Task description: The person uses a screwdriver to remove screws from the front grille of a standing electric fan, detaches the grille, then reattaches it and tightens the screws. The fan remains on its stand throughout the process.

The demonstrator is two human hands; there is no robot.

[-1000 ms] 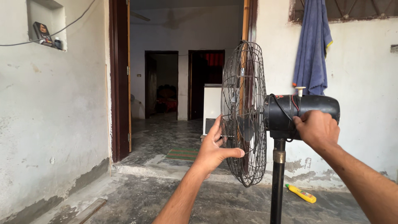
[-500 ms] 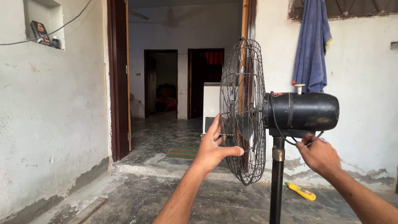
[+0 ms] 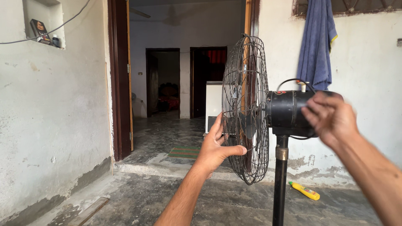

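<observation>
Just one head-worn camera here, facing straight ahead (not down much), close up on the pedestal fan (image 3: 251, 113) at arm's length.

A dark wooden doorway (image 3: 119, 83) opens in rough, pale plaster walls (image 3: 54, 125) onto a dim tiled inner room, where two darker openings and a white cabinet (image 3: 213, 104) stand at the far side. Left of the doorway, a wall niche (image 3: 44, 23) holds small items; right of it hangs a blue cloth (image 3: 316, 42). A yellow bottle (image 3: 305, 191) lies on the mottled grey floor (image 3: 138, 196) below the cloth.
</observation>
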